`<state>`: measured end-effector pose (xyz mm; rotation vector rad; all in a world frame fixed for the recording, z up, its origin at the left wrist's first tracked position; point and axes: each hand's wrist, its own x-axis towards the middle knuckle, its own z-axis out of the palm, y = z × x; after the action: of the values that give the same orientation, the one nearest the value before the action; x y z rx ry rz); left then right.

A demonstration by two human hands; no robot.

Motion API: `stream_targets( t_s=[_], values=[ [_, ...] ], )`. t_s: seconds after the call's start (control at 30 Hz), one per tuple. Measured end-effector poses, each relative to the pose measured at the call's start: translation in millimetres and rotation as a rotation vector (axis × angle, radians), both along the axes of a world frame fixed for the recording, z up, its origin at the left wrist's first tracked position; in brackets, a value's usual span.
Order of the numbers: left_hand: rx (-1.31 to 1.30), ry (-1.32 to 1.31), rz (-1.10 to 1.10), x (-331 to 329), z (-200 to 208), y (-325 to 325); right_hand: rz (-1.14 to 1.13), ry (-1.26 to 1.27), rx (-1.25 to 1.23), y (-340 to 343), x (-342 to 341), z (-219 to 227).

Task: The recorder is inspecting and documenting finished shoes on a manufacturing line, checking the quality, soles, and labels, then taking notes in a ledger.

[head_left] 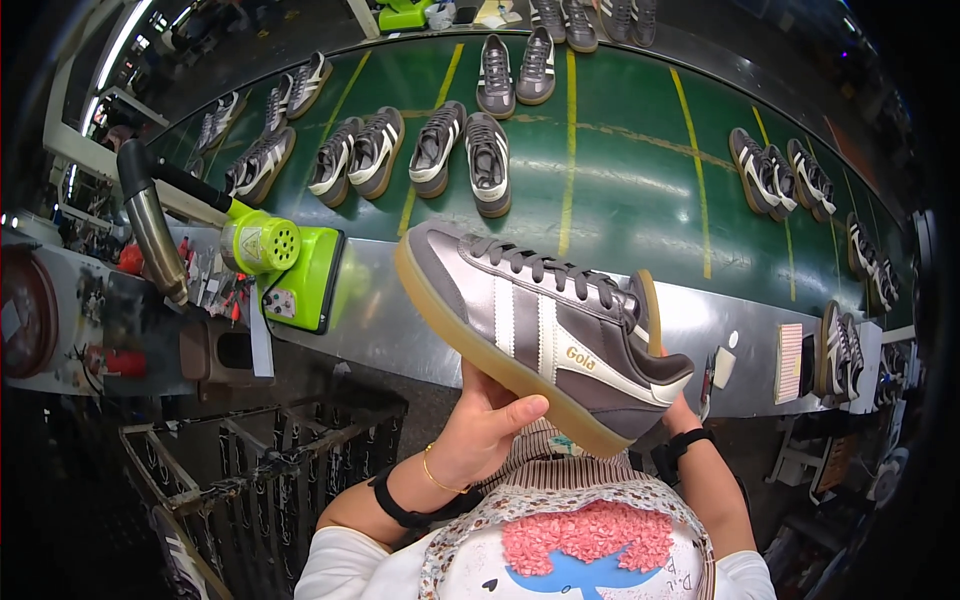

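A grey sneaker (600, 345) with white side stripes, dark laces and a gum sole is held up in front of me, toe to the left. My left hand (482, 425) is closed on its sole from below, thumb on the near sole edge. Behind its heel shows part of a second sneaker (650, 305), its gum sole edge upright. My right hand (681, 412) is closed around that second sneaker; most of its fingers are hidden behind the first one.
Pairs of similar sneakers (487, 165) stand on a green conveyor belt (630, 190) with yellow lines. A metal ledge (400, 310) runs along its near side. At left are a bright green machine (310, 280) and a metal nozzle (155, 235). A black rack (270, 470) stands below.
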<state>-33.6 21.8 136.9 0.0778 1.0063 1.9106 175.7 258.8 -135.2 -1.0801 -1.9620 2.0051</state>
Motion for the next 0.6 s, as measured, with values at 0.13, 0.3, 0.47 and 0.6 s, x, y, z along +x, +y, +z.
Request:
stream_targets(
  t_s=[0.13,0.3,0.47,0.6],
  values=[
    [-0.005,-0.016,0.005,-3.0,-0.7,-0.2,0.002,-0.074,-0.053,1.3,-12.8,5.3],
    [-0.008,0.012,-0.019,-9.4,-1.2,3.0,-0.072,0.008,-0.088,6.7,-3.6,-23.2],
    [-0.018,0.094,-0.055,-11.4,2.1,-5.3,-0.028,-0.048,0.044,6.2,-5.9,-20.7],
    [-0.078,0.077,-0.046,-13.2,-17.8,-8.7,-0.009,-0.128,0.141,-2.0,-9.7,-7.5]
  ],
)
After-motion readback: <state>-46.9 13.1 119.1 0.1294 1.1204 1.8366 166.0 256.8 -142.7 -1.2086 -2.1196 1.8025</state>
